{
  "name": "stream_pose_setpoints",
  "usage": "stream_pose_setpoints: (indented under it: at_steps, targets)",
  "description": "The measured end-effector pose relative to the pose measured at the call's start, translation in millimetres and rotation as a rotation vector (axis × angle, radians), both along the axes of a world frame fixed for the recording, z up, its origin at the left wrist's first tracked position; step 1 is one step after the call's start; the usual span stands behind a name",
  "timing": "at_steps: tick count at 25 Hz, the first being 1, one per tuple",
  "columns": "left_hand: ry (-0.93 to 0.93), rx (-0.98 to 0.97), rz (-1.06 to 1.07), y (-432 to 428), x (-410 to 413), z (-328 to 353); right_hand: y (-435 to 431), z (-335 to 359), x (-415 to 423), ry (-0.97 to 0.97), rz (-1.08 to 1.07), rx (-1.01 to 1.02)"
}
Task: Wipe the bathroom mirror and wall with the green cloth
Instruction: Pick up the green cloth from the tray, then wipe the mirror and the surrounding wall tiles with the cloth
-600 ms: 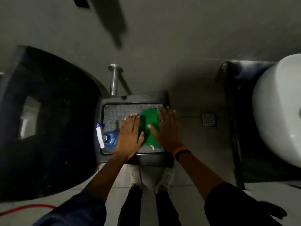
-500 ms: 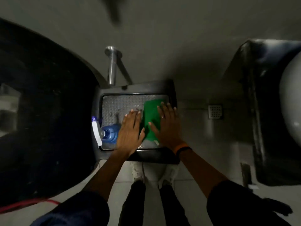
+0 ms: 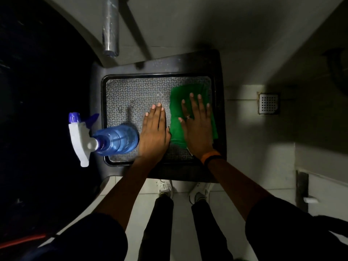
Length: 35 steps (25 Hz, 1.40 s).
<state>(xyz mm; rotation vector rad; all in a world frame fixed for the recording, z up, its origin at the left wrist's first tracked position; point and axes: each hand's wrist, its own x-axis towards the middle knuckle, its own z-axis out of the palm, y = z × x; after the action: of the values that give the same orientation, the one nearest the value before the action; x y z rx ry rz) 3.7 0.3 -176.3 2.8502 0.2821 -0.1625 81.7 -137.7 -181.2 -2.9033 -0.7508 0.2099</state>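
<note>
The green cloth point(image 3: 177, 117) lies folded on the right side of a dark tray point(image 3: 131, 91) with a patterned mat. My right hand point(image 3: 197, 127) rests flat on the cloth, fingers spread, a ring on one finger and an orange band at the wrist. Just left of the cloth, my left hand point(image 3: 154, 132) lies flat on the mat, fingers together, holding nothing. A blue spray bottle point(image 3: 114, 139) with a white trigger head stands on the tray's left edge, touching my left hand's side. The grey wall point(image 3: 188, 25) rises behind the tray. No mirror is visible.
A metal pipe point(image 3: 110, 25) runs down the wall above the tray. A large dark rounded object point(image 3: 37, 110) fills the left. A floor drain point(image 3: 268, 103) sits to the right on the tiles. My shoes point(image 3: 165, 187) stand below the tray.
The view has tilted down and come closer to the tray. Both hands stay flat in place, the right on the cloth, the left beside it.
</note>
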Motion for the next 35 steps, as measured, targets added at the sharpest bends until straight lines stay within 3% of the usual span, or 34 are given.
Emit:
stream_pose_setpoints:
  at_steps: [7, 13, 19, 25, 29, 35]
  targets:
    - [0.034, -0.02, 0.0, -4, 6, 40, 6, 24, 13, 0.057, -0.124, 0.374]
    - [-0.119, 0.024, -0.088, -1, 28, 151, -4, 128, 42, 0.113, -0.297, 0.696]
    - [-0.372, 0.073, -0.155, 1, 95, 335, -13, 331, 95, -0.122, -0.293, 0.868]
    - [-0.805, 0.147, -0.202, 0, 176, 566, -26, 572, 144, -0.527, -0.211, 1.017]
    - [-0.997, 0.199, -0.167, 4, 206, 697, -31, 704, 164, -0.846, -0.088, 1.082]
    - [-1.229, 0.321, -0.167, -20, 257, 835, -76, 848, 203, -1.327, 0.149, 0.977]
